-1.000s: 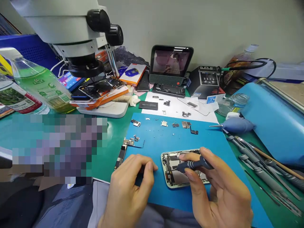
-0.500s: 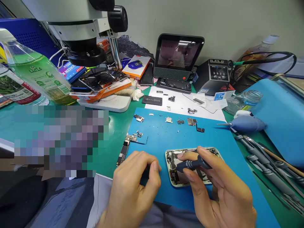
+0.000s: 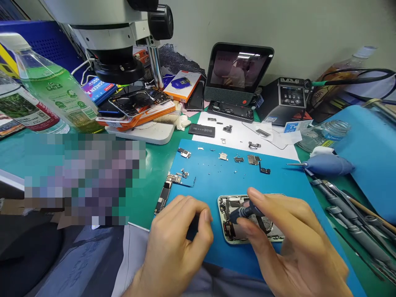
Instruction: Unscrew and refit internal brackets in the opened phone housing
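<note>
My right hand grips a dark screwdriver between thumb and fingers, holding it at a slant over an opened phone housing. The housing lies on a blue mat with its inside facing up; part of it is covered by my hand. Whether the screwdriver's tip touches it I cannot tell. My left hand rests left of the housing with fingers curled and thumb against them; what it holds, if anything, is hidden. Beyond that hand lies a long logic board at the mat's left edge.
Small screws and phone parts are spread over the mat's far half. A battery and more parts lie behind it. A microscope stands back left. On the right are a blower bulb, tweezers and a glass jar.
The view has shifted slightly, moving the scene a little to the right. My right hand has turned a little around the screwdriver, its fingers rolling. My left hand keeps its curled pose.
</note>
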`<state>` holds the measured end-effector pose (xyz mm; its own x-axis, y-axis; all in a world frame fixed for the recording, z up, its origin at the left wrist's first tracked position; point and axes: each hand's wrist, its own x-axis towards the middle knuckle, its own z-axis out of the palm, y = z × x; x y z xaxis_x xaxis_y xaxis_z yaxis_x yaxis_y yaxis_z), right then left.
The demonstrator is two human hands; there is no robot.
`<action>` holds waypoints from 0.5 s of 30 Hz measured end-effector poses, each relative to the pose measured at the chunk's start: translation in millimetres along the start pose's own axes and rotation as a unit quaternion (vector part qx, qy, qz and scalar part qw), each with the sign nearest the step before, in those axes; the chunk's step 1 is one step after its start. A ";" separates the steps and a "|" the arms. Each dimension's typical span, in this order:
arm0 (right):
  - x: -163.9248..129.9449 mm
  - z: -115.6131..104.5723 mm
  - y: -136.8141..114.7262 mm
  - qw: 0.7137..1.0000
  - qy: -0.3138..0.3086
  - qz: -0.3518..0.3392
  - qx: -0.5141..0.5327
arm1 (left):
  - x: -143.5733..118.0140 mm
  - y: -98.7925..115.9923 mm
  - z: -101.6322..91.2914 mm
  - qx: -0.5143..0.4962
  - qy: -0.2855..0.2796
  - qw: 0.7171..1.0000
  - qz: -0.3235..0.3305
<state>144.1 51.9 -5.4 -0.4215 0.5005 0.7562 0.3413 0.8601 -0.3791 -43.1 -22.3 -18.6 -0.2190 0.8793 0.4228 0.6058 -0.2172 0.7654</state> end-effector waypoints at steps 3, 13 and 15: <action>4.0 -1.2 0.3 0.999 0.001 -0.015 0.048 | 0.2 -0.4 -0.8 0.000 0.001 1.000 0.002; -3.8 -0.9 16.7 0.999 0.002 -0.008 0.040 | -1.4 4.4 -2.5 -0.006 0.064 0.995 0.082; -8.6 0.5 27.1 0.998 -0.006 -0.034 0.047 | -2.2 4.5 -22.4 0.001 0.073 0.990 0.123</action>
<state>156.5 71.0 -22.5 -0.4506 0.4420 0.7756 0.2319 0.8970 -0.3764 -57.0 -34.7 -5.3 -0.1729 0.7288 0.6626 0.6562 -0.4165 0.6293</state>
